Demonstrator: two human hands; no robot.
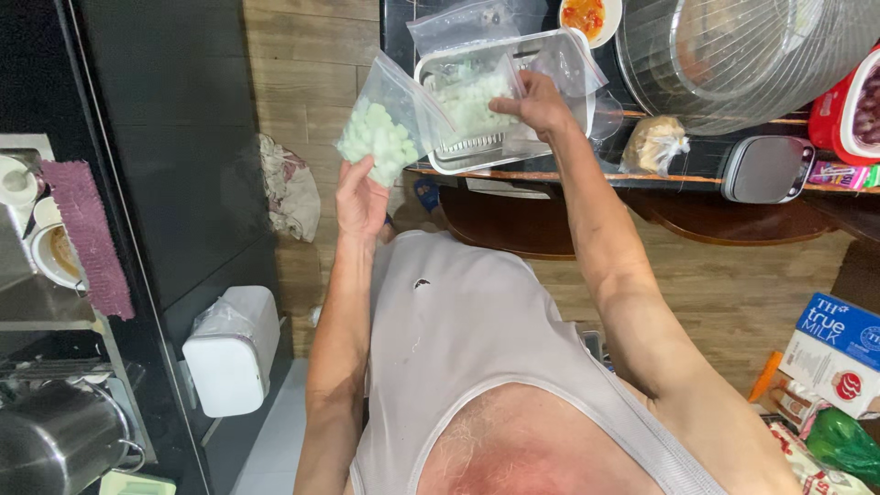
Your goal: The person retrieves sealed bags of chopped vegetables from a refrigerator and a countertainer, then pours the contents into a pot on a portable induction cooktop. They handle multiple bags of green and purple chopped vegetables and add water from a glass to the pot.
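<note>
My left hand [359, 200] holds up a clear plastic bag [390, 124] filled with pale green cubes, just off the table's edge. My right hand [536, 105] grips a second clear bag [472, 96] of the same pale cubes over a clear plastic tray [573, 55] that sits at the table's near edge. More loose clear bags [458, 23] lie behind the tray.
A dark table [697, 165] carries a large clear dome lid [742, 55], a small bowl of red-orange sauce [587, 16], a wrapped lump [653, 142], a grey device [768, 170] and a red container [848, 105]. A white bin [234, 348] stands by a black cabinet [174, 137]. A carton [839, 353] sits on the floor at right.
</note>
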